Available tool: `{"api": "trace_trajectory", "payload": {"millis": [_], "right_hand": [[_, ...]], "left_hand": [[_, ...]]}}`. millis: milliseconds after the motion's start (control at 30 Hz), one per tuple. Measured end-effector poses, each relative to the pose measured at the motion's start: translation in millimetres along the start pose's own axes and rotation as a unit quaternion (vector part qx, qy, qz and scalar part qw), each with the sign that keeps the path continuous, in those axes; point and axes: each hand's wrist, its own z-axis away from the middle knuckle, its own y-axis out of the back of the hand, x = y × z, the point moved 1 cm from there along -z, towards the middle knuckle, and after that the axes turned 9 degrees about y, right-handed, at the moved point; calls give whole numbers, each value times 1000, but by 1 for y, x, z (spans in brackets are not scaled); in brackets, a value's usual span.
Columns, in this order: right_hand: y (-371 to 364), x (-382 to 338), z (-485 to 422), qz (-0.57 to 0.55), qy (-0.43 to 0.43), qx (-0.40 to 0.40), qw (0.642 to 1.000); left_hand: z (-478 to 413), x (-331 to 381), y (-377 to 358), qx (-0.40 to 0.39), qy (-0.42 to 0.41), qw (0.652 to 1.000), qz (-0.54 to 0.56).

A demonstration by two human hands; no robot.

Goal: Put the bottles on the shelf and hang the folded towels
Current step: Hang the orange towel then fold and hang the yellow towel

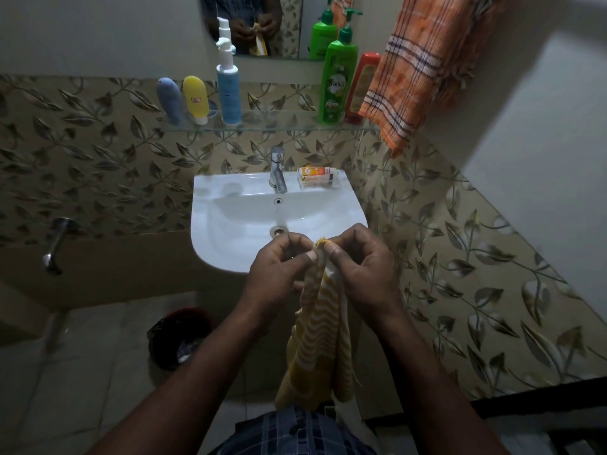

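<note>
Yellow-striped towel (320,326) remains unhung, pinched by our left hand (279,270) and right hand (359,264) fingers; bottles (338,83) stand shelved, orange towel (417,70) hangs.

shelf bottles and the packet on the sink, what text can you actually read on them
"Vatika": on the green pump bottle.
Too blurred to read: the small red label on the yellow tube.
Too blurred to read: print on the white spray bottle, the red bottle, the packet on the sink.
</note>
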Motion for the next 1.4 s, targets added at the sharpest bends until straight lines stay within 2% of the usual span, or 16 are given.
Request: {"api": "trace_trajectory", "payload": {"millis": [200,367,500,567,667,733,800,833,933,1000,1167,1400], "right_hand": [[4,-2,-2,-8,1,18,1000],[5,-5,-4,23,17,-8,1000],[7,-9,-5,121,52,6,991],[10,-9,-6,175,23,1,984],[5,-11,-5,190,-45,-128,972],[-5,-21,1,98,-50,-234,966],[-14,-30,5,19,-26,-276,961],[-16,-33,4,-1,-19,-257,966],[-9,-30,-9,-17,-30,-102,994],[-4,-25,-15,-6,-34,-42,999],[-2,-19,-17,30,-12,-5,999],[3,-13,-17,-77,-63,-50,994]], "left_hand": [[-1,11,2,-7,-52,997,-58],[1,12,2,0,-57,994,-92],[0,15,2,74,-48,993,-83],[-5,16,9,118,-33,990,-65],[-12,18,19,134,-26,989,-61],[-13,19,20,129,-24,989,-69],[-14,18,19,118,-14,991,-59],[-14,18,19,103,-5,994,-45],[-10,20,18,24,12,1000,-8],[-6,19,18,-14,10,1000,-1],[0,23,11,-26,-19,999,-31],[-2,27,7,-2,-12,1000,-20]]}}
